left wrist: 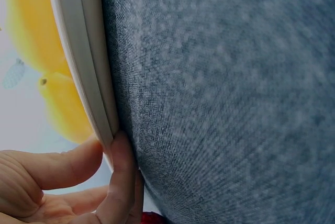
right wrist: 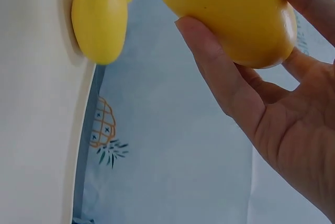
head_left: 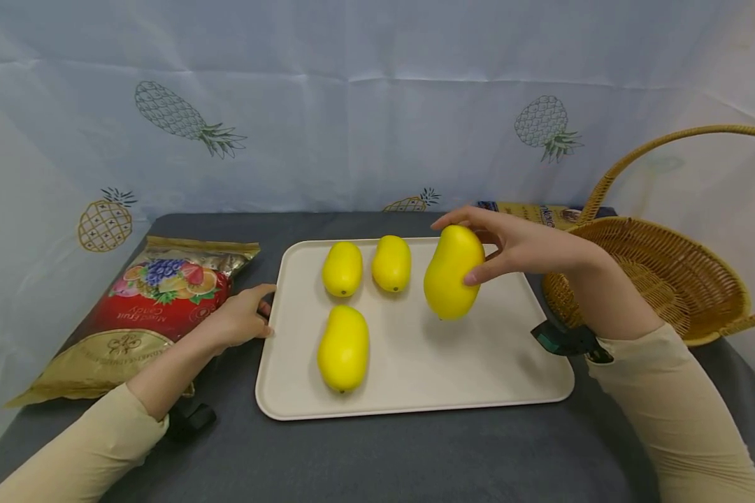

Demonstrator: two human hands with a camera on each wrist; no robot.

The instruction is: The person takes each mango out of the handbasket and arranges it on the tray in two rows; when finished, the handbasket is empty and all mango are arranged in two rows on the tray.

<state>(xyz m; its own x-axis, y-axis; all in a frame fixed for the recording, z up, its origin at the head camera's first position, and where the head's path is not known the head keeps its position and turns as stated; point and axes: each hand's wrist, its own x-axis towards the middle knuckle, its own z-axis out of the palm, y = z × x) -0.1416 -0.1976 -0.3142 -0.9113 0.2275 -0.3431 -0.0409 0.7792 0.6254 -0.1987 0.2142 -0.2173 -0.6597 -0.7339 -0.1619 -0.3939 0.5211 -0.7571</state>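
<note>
My right hand (head_left: 509, 241) grips a yellow mango (head_left: 451, 276) above the right half of a cream tray (head_left: 415, 391). In the right wrist view, the thumb lies along one side of this mango (right wrist: 235, 14) and fingers are on the other. Three more mangoes lie on the tray: one at the back left (head_left: 342, 269), one beside it (head_left: 391, 263), and a larger one (head_left: 343, 348) nearer the front. At the tray's left edge, my left hand (head_left: 242, 316) pinches the rim (left wrist: 86, 51) between thumb and fingers, as the left wrist view shows.
A red and gold mixed fruit candy bag (head_left: 157, 300) lies left of the tray, close to my left forearm. On the right stands a wicker basket (head_left: 717, 272) with a tall handle, behind my right wrist. Another package (head_left: 550, 214), partly hidden, is at the back right.
</note>
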